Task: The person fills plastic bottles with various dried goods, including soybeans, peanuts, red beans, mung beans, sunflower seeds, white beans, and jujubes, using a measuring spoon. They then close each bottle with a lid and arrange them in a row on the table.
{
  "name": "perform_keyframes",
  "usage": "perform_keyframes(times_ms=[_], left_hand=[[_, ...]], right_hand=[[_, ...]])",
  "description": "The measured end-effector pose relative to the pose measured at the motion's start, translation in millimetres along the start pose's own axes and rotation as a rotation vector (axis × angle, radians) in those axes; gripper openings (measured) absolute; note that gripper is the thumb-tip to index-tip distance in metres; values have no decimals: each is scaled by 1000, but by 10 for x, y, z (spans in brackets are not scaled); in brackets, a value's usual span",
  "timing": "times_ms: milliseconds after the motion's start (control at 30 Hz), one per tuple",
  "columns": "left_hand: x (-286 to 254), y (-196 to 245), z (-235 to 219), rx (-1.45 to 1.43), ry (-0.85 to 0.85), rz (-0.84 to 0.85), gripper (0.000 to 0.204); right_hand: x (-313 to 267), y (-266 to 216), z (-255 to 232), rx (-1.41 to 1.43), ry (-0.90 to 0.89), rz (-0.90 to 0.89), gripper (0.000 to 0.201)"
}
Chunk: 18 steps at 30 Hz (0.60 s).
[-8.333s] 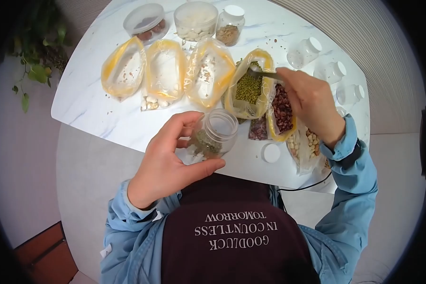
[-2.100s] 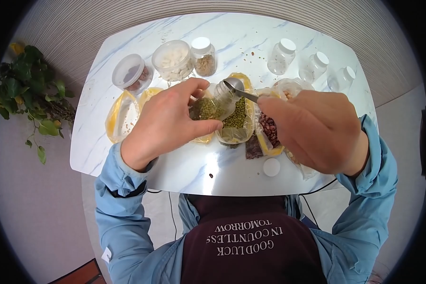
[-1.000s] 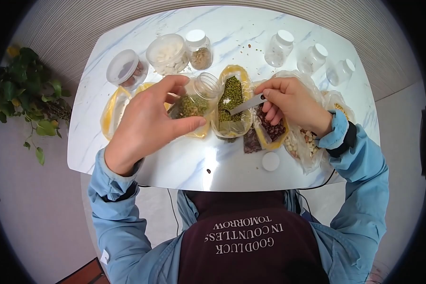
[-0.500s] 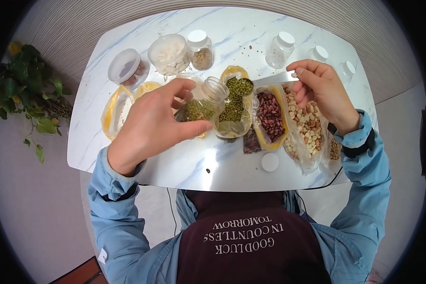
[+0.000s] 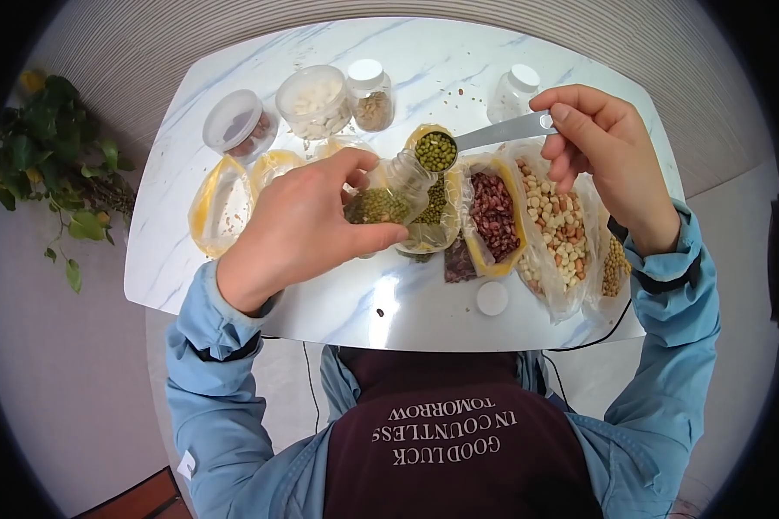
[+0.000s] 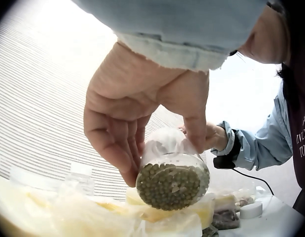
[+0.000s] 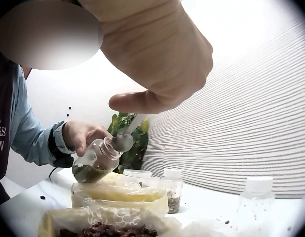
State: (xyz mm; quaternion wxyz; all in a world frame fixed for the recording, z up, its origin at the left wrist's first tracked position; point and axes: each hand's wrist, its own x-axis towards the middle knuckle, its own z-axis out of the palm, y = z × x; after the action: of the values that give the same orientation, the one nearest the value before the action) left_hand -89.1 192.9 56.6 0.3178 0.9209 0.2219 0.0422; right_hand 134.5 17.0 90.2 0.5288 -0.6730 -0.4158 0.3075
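My left hand (image 5: 307,216) grips a clear jar (image 5: 389,195) partly filled with green beans; the jar is tilted, its mouth toward the right. In the left wrist view, the beans (image 6: 170,186) lie against the jar's base. Between thumb and fingers, my right hand (image 5: 610,147) pinches the handle end of a metal spoon (image 5: 502,132). Its bowl, heaped with green beans (image 5: 435,151), is at the jar's mouth, over the bag of green beans (image 5: 437,203). The right wrist view shows the spoon's bowl (image 7: 123,142) beside the jar's rim.
Bags of red beans (image 5: 493,212), mixed nuts (image 5: 558,225) and yellowish beans (image 5: 614,264) stand right of the green beans. A white lid (image 5: 492,298) lies near the front edge. Tubs (image 5: 313,102) and a capped jar (image 5: 370,95) stand at the back left, another capped jar (image 5: 512,93) at the back right.
The spoon has come up out of the green-bean bag, loaded, and its bowl has moved left to the jar. My left hand has tilted the jar further toward it.
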Motion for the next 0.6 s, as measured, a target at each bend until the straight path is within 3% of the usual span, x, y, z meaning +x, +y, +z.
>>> perform_keyframes(times_ms=[300,400,533,600], left_hand=[[3,36,5,-8,5,-16,72],[7,28,15,-17,12,-12,72],[10,3,27,-42,34,5,70],[12,-25,41,-49,53,26,70]], right_hand=[[-173,-119,239,-299,47,-365,17],[-222,-176,262,-638,51,-602,19],[-279,-210,278,-885,-22,-877,23],[-326,-241,283,-926,-81,-889,26]])
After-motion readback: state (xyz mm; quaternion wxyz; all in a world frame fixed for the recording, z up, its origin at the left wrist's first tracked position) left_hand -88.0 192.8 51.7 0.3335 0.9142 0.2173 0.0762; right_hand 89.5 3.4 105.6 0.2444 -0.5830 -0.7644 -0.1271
